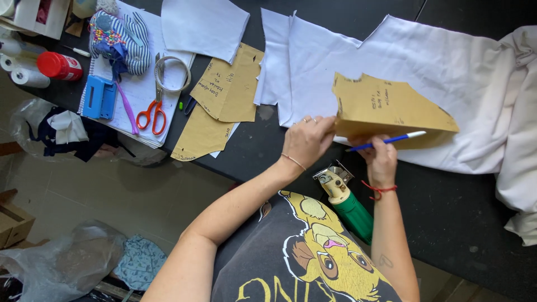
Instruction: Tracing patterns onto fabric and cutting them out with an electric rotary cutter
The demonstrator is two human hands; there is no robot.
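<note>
My left hand (306,140) pinches the lower left corner of a brown paper pattern piece (386,106) and lifts it off the white fabric (425,61) spread on the black table (447,207). My right hand (381,159) holds a blue pen with a white cap (386,141), pointing right, just under the pattern's lower edge. It also touches the pattern from below. The pattern is tilted up, its far edge resting on the fabric.
A green and yellow electric cutter (347,201) lies at the table's near edge by my wrists. More brown pattern pieces (221,98), orange scissors (152,114), a tape roll (172,72), a blue stapler (100,96), a striped pincushion (120,36) and a red-capped bottle (59,66) sit left.
</note>
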